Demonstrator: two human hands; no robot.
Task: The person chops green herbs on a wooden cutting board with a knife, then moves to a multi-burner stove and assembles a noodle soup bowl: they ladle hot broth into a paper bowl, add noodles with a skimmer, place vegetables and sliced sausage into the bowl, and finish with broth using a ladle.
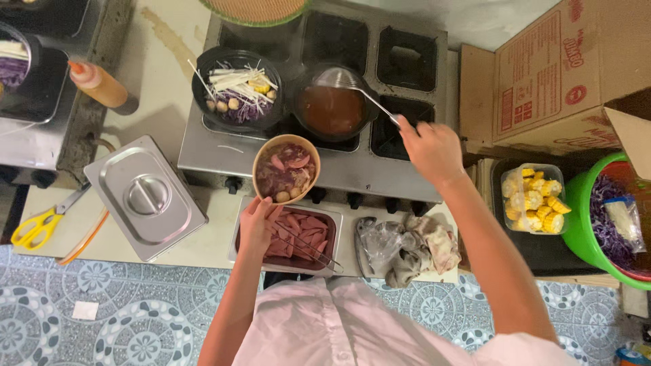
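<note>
At the bottom centre of the frame, closest to the lens, the person's white shirt (339,325) fills the view above a patterned tile floor (102,318). Just above it, the left hand (258,224) curls around the lower rim of a tan paper bowl (286,169) filled with sliced meat and meatballs, held over a steel tray of pink sausage slices (298,234) with tongs (305,247) lying in it. To the right lies a crumpled cloth (424,247). Right of centre, the right hand (430,149) is closed on the handle of a metal ladle (352,85), whose scoop hangs over a black pot of reddish broth (332,108) on the steel stove (380,163). Left of that pot sits a black bowl of vegetables (237,88). At far right stand a tub of corn pieces (532,196) and a green basin (583,217).
</note>
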